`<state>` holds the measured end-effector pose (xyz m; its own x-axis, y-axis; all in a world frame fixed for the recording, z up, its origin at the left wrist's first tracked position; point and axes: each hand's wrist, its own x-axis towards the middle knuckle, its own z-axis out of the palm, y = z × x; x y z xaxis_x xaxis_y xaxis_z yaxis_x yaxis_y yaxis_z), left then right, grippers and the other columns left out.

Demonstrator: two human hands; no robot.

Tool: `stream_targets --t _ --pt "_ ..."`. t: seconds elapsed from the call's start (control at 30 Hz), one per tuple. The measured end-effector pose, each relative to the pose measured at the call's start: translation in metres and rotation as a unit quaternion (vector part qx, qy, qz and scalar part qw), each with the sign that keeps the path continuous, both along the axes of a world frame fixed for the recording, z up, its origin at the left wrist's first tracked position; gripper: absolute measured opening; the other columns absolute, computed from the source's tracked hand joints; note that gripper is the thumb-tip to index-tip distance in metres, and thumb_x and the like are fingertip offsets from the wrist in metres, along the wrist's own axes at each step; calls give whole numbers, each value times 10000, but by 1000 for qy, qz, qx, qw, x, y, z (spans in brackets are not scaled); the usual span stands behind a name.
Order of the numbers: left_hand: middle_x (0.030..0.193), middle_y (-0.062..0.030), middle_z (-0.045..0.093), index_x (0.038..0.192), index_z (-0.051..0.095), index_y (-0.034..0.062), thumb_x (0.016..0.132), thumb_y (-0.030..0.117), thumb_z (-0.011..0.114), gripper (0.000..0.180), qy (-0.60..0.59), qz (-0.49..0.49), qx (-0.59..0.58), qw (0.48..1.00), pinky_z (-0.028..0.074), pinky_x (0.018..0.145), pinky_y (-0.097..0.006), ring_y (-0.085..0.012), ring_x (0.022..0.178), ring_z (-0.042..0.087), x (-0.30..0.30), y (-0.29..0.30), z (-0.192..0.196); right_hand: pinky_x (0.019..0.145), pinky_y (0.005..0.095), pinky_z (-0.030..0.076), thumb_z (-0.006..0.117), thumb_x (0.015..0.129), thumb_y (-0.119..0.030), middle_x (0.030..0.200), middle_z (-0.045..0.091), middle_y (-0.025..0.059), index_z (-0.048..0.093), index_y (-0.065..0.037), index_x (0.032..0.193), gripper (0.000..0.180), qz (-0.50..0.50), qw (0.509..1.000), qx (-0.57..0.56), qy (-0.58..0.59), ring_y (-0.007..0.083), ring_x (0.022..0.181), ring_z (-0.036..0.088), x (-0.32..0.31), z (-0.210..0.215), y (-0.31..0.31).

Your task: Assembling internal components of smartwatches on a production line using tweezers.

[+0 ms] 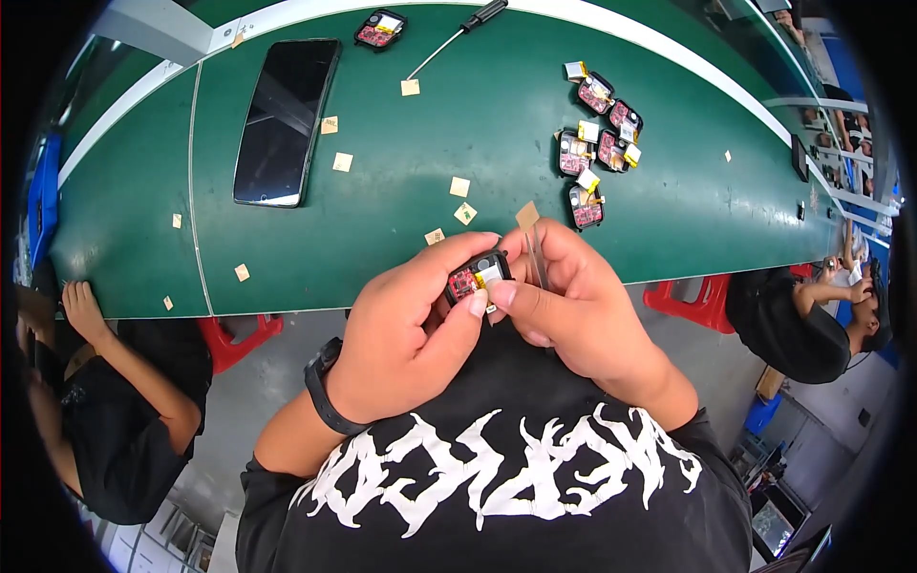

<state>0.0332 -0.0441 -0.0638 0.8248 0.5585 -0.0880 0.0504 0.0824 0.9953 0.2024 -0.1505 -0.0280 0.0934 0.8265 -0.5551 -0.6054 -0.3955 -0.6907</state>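
Close to my chest, my left hand (406,320) is closed around a small black device case (496,256). A red circuit board (464,284) and a small silver battery with yellow tape (488,274) show inside it. My right hand (573,296) grips metal tweezers (536,260) among its fingers, their tips pointing away from me. A tan square adhesive pad (527,216) is at those tips. The right thumb presses at the battery's edge, beside the left thumb. Both thumbs cover part of the case.
Several open cases (576,153) with boards and batteries lie at the back right; another case (380,31) sits far off near a screwdriver (458,38). A black phone (287,122) lies left. Tan squares (343,162) are scattered over the green table (401,172). People sit on both sides.
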Motion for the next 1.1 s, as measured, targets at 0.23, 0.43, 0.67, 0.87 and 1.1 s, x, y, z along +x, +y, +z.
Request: stream_targets --t 0.23,0.43,0.67,0.87,1.1 --pt "989 -75 689 1383 535 -60 993 -23 555 392 8 -81 55 995 533 748 -249 -95 793 630 -9 15 8 703 192 429 682 978 -29 946 592 -14 553 -29 1125 196 27 998 28 -50 8 810 513 -3 2 -6" --pt "1018 -103 708 1389 552 -60 1025 77 520 391 8 -101 37 994 513 658 -248 -97 729 618 -13 20 20 671 194 387 696 961 -11 897 500 -61 556 -34 1099 198 17 995 65 -74 2 794 453 -9 -2 -8" --pt "1185 -229 687 1416 507 -100 979 33 477 458 -49 -143 -12 988 545 903 -366 -313 1001 718 -19 33 31 641 186 364 703 955 -12 913 540 -50 574 -34 1120 210 36 986 93 -131 -3 759 456 -8 0 -12" --pt "1017 -107 698 1318 606 -27 976 4 546 348 52 -23 44 997 518 714 -262 -133 783 638 -30 27 19 578 200 362 768 914 -43 956 606 -16 619 -20 1070 217 -13 973 84 -214 -4 662 449 -3 -5 -22" --pt "933 -13 645 1324 587 -3 1055 163 578 317 184 392 152 889 432 619 -190 -51 716 543 -150 130 -25 599 302 479 930 736 -203 1101 614 117 609 -7 1161 568 -93 656 -103 -742 193 793 614 33 -42 -50"
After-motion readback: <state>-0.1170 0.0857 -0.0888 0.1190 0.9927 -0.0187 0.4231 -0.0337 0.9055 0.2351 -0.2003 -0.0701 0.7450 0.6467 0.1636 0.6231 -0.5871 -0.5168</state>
